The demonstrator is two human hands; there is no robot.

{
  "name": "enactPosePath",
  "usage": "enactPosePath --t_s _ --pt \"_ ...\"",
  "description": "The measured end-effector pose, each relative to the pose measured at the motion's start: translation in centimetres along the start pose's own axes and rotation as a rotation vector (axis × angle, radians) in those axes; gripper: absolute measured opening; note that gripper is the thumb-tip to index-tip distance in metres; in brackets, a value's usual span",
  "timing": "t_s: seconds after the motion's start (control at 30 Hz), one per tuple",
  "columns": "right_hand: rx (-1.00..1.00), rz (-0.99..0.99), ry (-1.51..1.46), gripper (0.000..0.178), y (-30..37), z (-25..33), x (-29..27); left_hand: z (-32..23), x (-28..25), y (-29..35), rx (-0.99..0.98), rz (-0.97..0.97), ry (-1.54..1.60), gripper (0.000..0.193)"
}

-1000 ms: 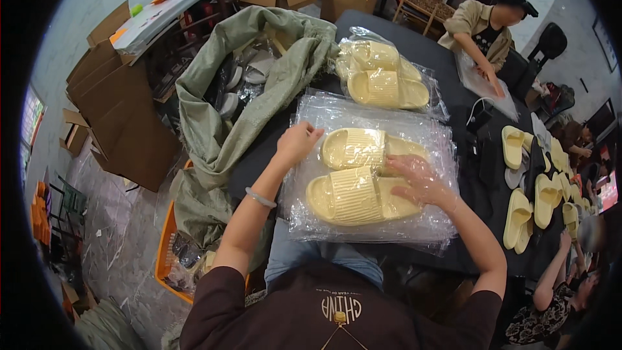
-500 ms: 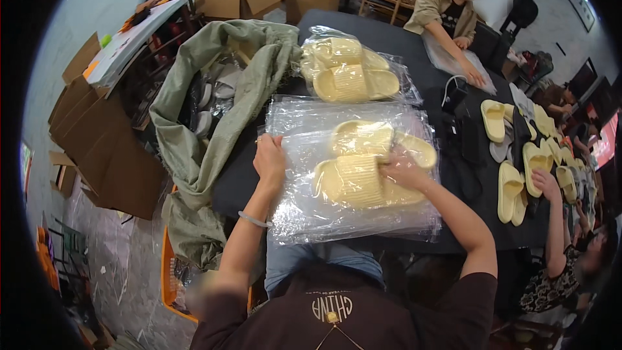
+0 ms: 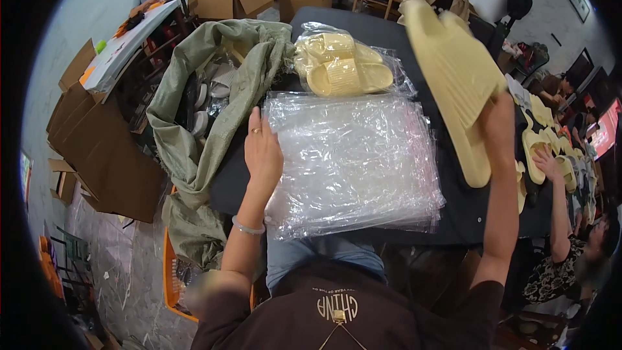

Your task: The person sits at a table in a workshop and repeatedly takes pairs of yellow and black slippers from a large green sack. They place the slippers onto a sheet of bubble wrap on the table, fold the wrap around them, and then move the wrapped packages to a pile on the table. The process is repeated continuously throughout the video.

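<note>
Pale yellow slippers (image 3: 457, 84) are tilted up over the right side of the table, blurred by motion. My right hand (image 3: 497, 120) grips them by the near side, its fingers partly hidden. A flat stack of clear plastic bags (image 3: 350, 162) lies in front of me. Beside its left edge is my left hand (image 3: 264, 155), fingers stretched out, holding nothing. Just beyond the stack rests a pair of bagged yellow slippers (image 3: 346, 74) in clear plastic.
An open green woven sack (image 3: 214, 136) with grey slippers inside stands at the left. More slippers (image 3: 557, 139) line the table's right side, where another person's hand (image 3: 546, 163) reaches in. Cardboard boxes (image 3: 243, 3) stand behind; an orange crate (image 3: 172, 272) is below the sack.
Yellow slippers lay over the bags under my right hand; now the stack is bare and that hand lifts slippers at the right. My left hand has uncurled from the bag's edge.
</note>
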State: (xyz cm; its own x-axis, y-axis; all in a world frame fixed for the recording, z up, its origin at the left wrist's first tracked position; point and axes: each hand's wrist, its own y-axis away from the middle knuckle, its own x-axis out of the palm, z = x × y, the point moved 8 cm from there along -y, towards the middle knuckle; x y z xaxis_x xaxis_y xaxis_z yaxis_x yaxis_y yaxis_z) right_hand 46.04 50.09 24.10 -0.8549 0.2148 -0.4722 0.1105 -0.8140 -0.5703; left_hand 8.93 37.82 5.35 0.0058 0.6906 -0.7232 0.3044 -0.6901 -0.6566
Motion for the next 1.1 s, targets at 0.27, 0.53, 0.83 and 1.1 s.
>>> enactPosePath --t_s 0.27,0.53,0.83,1.1 --pt "-0.079 0.639 -0.007 0.049 12.4 12.2 27.8 0.9 4.3 5.5 0.212 0.514 0.095 0.042" --pt "-0.052 0.455 0.203 0.051 15.6 0.0 32.3 2.0 7.9 4.6 0.024 0.627 0.369 0.05" --pt "0.19 0.345 0.59 0.046 11.3 -10.9 22.1 1.2 8.3 3.4 0.051 0.463 0.027 0.06" --pt "0.268 0.117 0.676 0.045 9.6 -16.4 16.9 1.5 7.6 3.6 0.065 0.379 0.038 0.066"
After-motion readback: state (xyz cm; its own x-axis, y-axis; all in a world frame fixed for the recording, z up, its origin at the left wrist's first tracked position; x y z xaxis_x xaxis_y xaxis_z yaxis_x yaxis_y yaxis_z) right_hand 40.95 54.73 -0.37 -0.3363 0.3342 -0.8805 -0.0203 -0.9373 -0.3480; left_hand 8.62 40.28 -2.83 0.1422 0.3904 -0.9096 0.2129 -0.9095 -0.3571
